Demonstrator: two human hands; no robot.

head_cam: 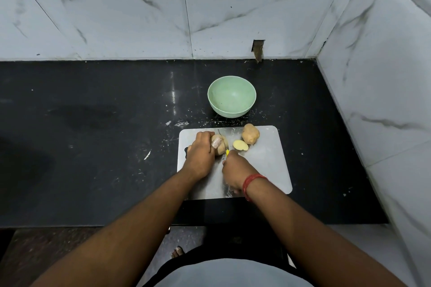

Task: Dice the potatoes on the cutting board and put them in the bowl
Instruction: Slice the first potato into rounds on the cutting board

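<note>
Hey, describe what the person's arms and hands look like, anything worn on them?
Both forearms are bare, with no sleeves or gloves in view. The right wrist carries a band of red thread wound round it several times. One finger of the left hand is wrapped in a pale bandage. No rings or watch show.

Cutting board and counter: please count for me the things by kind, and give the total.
Potatoes, uncut or being cut: 2 (one held by the left hand at, one free)
Cut potato slice: 1
Knife with yellow handle, in the right hand: 1
Green bowl, holding nothing: 1
Cutting board: 1
Total: 6
</note>
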